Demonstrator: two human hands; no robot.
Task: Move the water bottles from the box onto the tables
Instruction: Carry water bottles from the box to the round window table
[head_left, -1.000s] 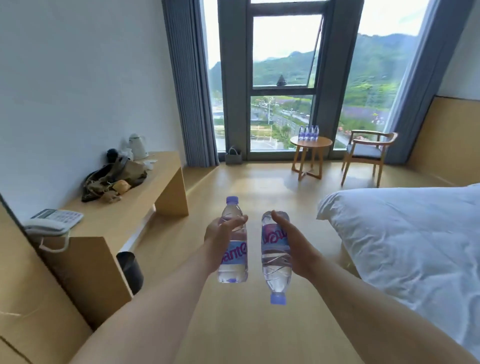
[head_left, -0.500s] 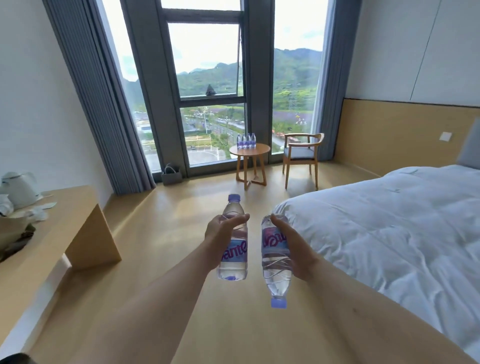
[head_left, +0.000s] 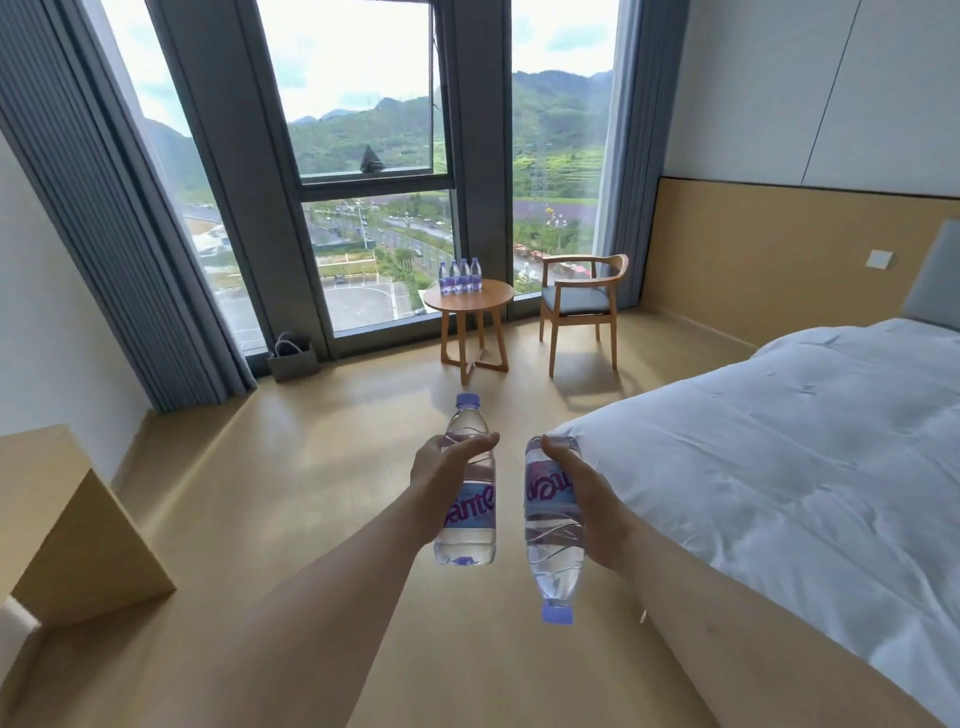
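Note:
My left hand (head_left: 441, 475) grips a clear water bottle (head_left: 467, 519) with a purple cap, held upright in front of me. My right hand (head_left: 587, 499) grips a second water bottle (head_left: 550, 540) upside down, its purple cap pointing at the floor. Both bottles hang in the air above the wooden floor, close together. Far ahead by the window stands a small round wooden table (head_left: 485, 301) with several bottles (head_left: 460, 276) standing in a row on it. The box is not in view.
A wooden armchair (head_left: 582, 306) stands right of the round table. A bed with a white duvet (head_left: 779, 467) fills the right side. A wooden desk end (head_left: 57, 514) juts in at the left. A grey bag (head_left: 293, 358) sits by the window.
The view has swung right and moved toward the window; the desk has slid out at the left and the round table looks nearer. Both hands keep the same hold on their bottles.

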